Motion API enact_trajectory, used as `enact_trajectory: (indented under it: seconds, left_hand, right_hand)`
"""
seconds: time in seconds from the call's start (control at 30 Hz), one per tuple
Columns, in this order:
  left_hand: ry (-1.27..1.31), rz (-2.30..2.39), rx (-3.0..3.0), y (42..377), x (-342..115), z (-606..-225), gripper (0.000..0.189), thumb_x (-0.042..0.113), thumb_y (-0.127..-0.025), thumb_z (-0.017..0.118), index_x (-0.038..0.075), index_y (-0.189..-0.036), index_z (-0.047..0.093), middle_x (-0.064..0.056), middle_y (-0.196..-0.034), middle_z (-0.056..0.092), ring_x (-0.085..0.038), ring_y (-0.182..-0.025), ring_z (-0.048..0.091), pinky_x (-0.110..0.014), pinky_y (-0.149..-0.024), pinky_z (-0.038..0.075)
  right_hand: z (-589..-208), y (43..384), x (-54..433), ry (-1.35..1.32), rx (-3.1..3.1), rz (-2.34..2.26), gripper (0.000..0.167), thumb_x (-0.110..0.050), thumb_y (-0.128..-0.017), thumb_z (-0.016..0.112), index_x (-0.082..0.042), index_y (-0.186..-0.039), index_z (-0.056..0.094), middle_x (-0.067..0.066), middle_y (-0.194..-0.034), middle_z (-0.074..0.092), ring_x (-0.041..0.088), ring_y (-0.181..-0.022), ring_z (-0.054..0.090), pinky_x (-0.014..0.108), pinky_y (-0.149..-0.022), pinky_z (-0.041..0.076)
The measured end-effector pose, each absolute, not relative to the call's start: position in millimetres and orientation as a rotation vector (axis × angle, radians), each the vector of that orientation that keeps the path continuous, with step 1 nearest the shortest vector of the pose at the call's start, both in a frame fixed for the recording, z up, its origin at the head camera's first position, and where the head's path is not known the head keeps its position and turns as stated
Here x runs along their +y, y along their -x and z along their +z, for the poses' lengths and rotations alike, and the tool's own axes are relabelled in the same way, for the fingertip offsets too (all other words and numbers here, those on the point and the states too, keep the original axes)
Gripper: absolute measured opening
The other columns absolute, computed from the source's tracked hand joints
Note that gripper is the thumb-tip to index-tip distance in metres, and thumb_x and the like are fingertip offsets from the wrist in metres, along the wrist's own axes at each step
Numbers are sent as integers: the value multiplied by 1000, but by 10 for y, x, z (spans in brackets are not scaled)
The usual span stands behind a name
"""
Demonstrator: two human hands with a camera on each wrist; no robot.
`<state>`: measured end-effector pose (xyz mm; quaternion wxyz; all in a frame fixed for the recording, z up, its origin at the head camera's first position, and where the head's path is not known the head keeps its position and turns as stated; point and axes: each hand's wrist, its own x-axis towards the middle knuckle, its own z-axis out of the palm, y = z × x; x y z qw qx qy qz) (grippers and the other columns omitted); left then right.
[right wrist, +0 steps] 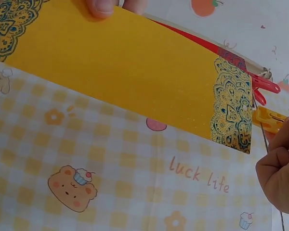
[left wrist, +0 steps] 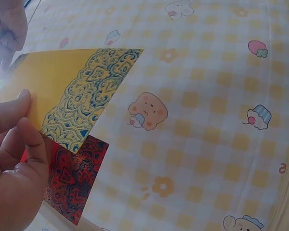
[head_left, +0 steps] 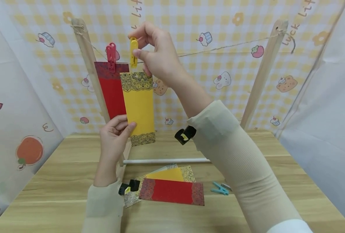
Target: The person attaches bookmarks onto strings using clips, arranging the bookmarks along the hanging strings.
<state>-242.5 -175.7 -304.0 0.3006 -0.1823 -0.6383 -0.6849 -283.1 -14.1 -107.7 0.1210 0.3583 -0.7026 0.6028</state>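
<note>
The left hand (head_left: 114,139) is grasping the yellow card (head_left: 140,111) at its left long edge, below mid-length, with the thumb lying on the plain front face. From that pinch most of the card is reaching upward and to the right, its long axis standing near upright and leaning a little left at the top, while a shorter part with the lower patterned border is extending below. Above the left grip, the right hand (head_left: 162,55) is pinching the yellow clothespin (head_left: 134,53) between thumb and fingers, so the right hand is the nearer one to the card's upper patterned end. In the head view that top edge is sitting just below the clothespin's tips; whether the two are touching, the pictures are not showing clearly. The string (head_left: 224,47) is running past the clothespin's lower part and sloping up to the right beyond the right wrist. Left of the right hand's pinch, the red clothespin (head_left: 111,57) is holding the red card (head_left: 111,94) on the same string, the yellow card partly overlapping it in front. Below both grips, loose cards (head_left: 175,191) are lying on the table (head_left: 59,194), with a blue clothespin (head_left: 220,188) resting to their right.
</note>
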Motion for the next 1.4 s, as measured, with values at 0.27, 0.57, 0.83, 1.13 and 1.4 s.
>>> enact_trajectory:
  seconds: [0.27,0.57,0.83,1.13,1.4]
  left_hand:
    - [465,-1835,-1698,2446,-1727,-3062,22,-12,-87,67,7,-97,72,12,-82,76,1,-72,69,-14,-66,55]
    - [469,-1819,-1715,2450,-1718,-3059,17,-8,-88,68,3,-100,72,13,-83,76,1,-73,69,-14,-66,53]
    - [465,-1828,-1712,2447,-1702,-3037,20,-9,-87,68,7,-98,72,13,-82,76,0,-71,67,-14,-66,53]
    - [450,-1814,-1714,2437,-1697,-3017,18,-11,-87,68,1,-100,71,14,-83,76,0,-72,68,-14,-67,54]
    - [423,-1790,-1740,2467,-1718,-3012,15,-9,-87,67,-3,-101,70,15,-82,75,0,-71,68,-14,-67,54]
  right_hand:
    - [-1097,2819,-90,-1053,-2107,1715,22,7,-95,56,-1,-115,60,6,-87,51,17,-44,36,24,-47,39]
    - [-1096,2793,-65,-1035,-2193,1671,20,7,-95,56,-1,-114,60,6,-87,53,16,-45,36,24,-47,38]
    - [-1107,2774,-56,-1001,-2285,1687,21,3,-96,57,-5,-115,61,5,-91,54,15,-46,35,22,-47,36]
    - [-1123,2779,-45,-1033,-2340,1643,25,0,-97,58,-6,-121,62,6,-91,53,14,-44,37,22,-47,38]
    - [-1130,2790,-10,-1016,-2401,1589,36,-8,-98,61,-12,-133,61,8,-103,63,15,-44,44,24,-48,44]
